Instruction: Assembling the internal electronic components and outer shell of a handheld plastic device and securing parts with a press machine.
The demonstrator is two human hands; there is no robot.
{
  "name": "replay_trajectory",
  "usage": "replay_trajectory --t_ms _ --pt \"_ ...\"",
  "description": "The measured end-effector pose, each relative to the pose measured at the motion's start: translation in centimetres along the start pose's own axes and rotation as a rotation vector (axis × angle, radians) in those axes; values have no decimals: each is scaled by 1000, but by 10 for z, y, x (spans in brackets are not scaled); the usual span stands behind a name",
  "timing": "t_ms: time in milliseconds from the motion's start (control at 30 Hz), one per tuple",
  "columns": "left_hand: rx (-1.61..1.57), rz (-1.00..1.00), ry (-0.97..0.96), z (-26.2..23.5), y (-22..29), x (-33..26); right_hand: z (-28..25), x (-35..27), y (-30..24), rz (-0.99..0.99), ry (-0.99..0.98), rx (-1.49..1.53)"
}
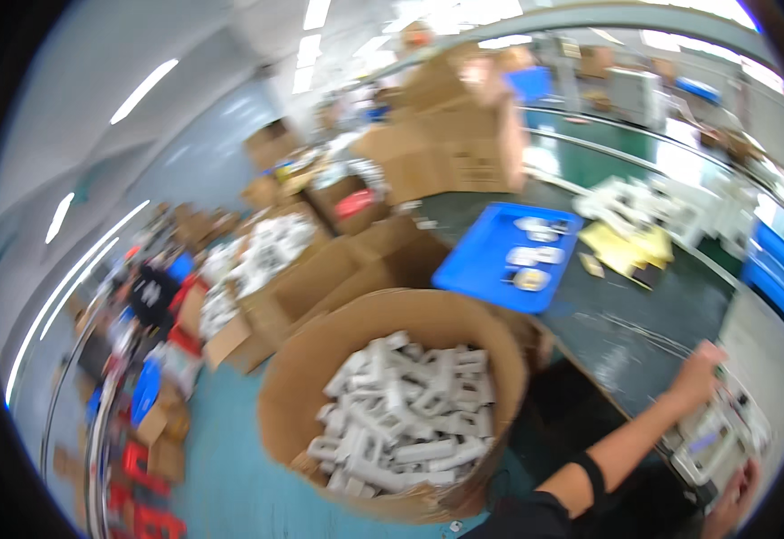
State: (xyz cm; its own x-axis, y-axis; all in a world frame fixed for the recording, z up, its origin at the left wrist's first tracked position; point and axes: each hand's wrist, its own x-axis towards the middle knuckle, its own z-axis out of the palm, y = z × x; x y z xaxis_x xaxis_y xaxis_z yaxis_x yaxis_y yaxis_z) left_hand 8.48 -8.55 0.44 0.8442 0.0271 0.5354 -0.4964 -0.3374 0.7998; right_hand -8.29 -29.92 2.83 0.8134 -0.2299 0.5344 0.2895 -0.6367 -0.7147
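White plastic housing (pixel 721 452), one | near edge of table (pixel 609 361), between my left hand (pixel 699 375) and right hand (pixel 737 496); long axis unclear | both grips: I can't tell.

Bkgd, taking the dark table (pixel 603 355) as ref: teal flr (pixel 217 440) to its L, metal rail (pixel 97 449) past that, pale grey wall (pixel 199 148) well behind & L of it, strip lt (pixel 144 91) overhead on that side, shiny green area (pixel 581 148) just beyond its far edge, v. bright lts (pixel 464 13) high behind.
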Motion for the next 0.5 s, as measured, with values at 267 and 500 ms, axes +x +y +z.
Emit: replay_trajectory --t_ms 267,500 --pt "-522 -520 -258 -59 24 7 29 26 -78 -161 -286 -60" --pt "-457 -504 -293 -41 34 12 29 32 -72 -231 -324 -170"
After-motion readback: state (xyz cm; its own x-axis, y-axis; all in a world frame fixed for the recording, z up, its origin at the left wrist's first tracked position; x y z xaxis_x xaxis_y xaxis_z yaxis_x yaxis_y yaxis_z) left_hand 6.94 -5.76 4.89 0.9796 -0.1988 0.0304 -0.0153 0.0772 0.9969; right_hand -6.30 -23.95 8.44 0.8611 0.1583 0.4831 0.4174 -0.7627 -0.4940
